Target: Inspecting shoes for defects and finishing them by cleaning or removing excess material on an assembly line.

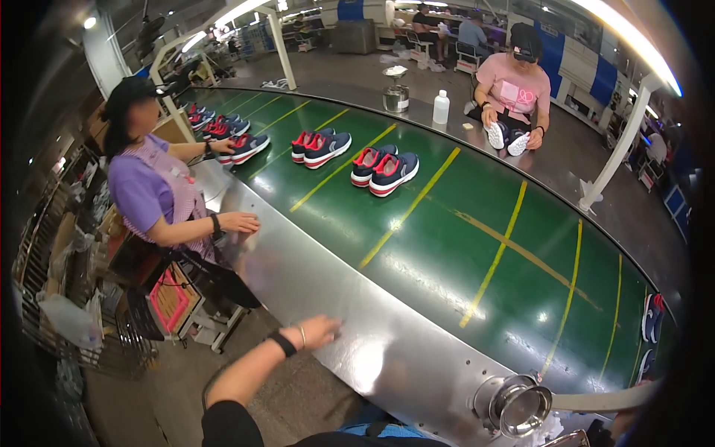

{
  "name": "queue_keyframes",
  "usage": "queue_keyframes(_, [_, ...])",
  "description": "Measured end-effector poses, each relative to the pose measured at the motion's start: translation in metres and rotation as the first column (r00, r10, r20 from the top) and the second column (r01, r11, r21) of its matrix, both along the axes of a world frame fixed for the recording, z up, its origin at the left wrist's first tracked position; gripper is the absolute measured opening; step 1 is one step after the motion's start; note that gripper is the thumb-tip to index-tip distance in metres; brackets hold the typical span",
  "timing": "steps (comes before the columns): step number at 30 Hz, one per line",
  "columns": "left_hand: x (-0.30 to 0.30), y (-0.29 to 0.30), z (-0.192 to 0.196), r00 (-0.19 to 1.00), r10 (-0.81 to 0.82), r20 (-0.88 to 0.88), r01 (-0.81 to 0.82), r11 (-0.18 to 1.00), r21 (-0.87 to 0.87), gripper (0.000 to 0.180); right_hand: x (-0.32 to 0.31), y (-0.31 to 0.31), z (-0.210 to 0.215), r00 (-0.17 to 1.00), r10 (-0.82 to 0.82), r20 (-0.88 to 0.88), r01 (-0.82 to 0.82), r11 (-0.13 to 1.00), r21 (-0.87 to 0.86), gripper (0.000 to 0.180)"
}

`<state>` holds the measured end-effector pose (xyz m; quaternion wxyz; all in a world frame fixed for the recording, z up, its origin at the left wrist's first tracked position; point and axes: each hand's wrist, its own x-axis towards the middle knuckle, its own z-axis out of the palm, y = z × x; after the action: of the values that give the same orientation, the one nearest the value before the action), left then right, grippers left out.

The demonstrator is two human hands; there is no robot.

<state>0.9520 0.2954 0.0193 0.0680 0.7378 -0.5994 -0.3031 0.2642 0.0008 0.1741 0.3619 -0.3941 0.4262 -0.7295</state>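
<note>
My left hand (319,331) lies on the bare steel edge (328,283) of a green conveyor belt (462,246), fingers apart and blurred, holding nothing. A black band sits on its wrist. My right hand is not visible. Nearest on the belt is a pair of navy sneakers (383,171) with red lining and white soles. A second pair (322,145) stands farther along, and a third (242,147) is touched by a co-worker's hand.
A co-worker in a purple shirt and striped apron (149,190) stands at the left, one hand on the steel edge. Across the belt a person in pink (514,86) holds shoes. A white bottle (441,106), a metal pot (395,93) and a steel cup (521,406) stand nearby.
</note>
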Motion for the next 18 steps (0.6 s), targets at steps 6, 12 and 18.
queue_keyframes(6, [0.176,-0.184,0.021,0.946,0.035,0.323,0.015,0.988,-0.152,0.057,0.087,-0.038,-0.001,0.979,-0.174,-0.109,0.179,0.983,0.029,0.062])
queue_keyframes(12, [0.267,-0.316,0.025,0.921,0.173,0.349,-0.066,0.952,-0.298,0.067,0.147,-0.1,-0.029,0.987,-0.116,-0.113,0.121,0.992,0.031,0.057])
queue_keyframes(18, [0.27,-0.399,0.006,0.86,-0.085,0.503,-0.01,0.983,0.183,0.056,0.161,-0.139,-0.044,0.988,-0.09,-0.123,0.094,0.995,0.028,0.052])
